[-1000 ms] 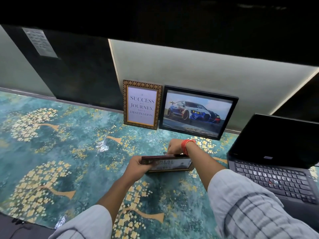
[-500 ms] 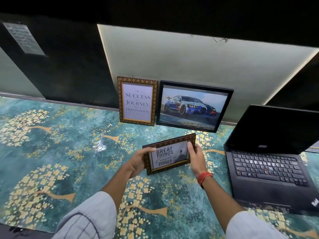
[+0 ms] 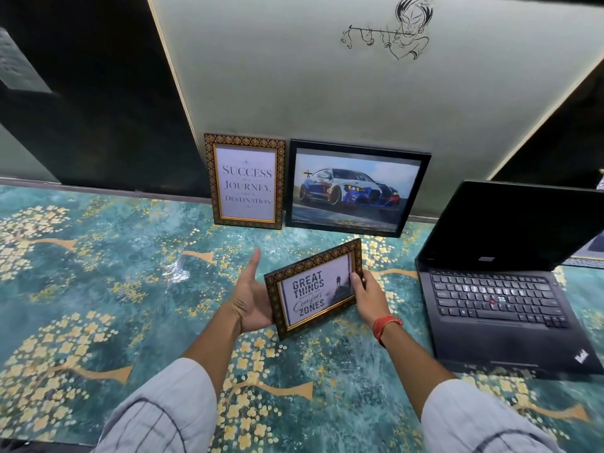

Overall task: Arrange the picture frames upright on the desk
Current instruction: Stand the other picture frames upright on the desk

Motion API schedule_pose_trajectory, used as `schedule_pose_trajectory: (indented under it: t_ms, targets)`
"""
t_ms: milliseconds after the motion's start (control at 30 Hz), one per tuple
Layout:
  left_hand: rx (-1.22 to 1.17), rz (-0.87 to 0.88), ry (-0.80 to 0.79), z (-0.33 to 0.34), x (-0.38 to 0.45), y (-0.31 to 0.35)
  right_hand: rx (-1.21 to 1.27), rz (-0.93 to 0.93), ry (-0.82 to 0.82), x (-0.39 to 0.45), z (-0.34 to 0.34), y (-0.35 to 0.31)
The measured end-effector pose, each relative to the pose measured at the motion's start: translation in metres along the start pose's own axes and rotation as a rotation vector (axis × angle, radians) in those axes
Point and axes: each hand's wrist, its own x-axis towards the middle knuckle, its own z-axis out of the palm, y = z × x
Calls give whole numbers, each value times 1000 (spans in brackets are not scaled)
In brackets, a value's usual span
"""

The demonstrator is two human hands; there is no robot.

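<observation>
The left half of the table (image 3: 81, 256) lies open from the front edge to the back edge, a wide way in for a hand. At the back edge, near the middle, the "Success" frame (image 3: 245, 181) and the car picture frame (image 3: 356, 188) stand side by side, touching, and block that stretch of wall (image 3: 310, 76). The open laptop (image 3: 500, 289) fills the right side, its raised lid walling off the back right corner. Between the laptop and the "Great Things" frame (image 3: 313, 289), held tilted in mid-table, only a narrow lane remains, taken up by the right hand (image 3: 367, 294). A strip of bare table runs between the held frame and the two standing frames.
</observation>
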Motion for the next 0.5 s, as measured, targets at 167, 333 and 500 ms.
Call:
schedule_pose_trajectory:
  t_ms: [167, 333, 500]
  targets:
    - [84, -12, 44, 6, 0, 2, -38, -29, -23, 0, -4, 8]
    - [121, 23, 100, 10, -4, 3, -50, -34, -30, 2, -6, 0]
    - [111, 66, 160, 6, -4, 13, -52, -52, -62, 8, -4, -19]
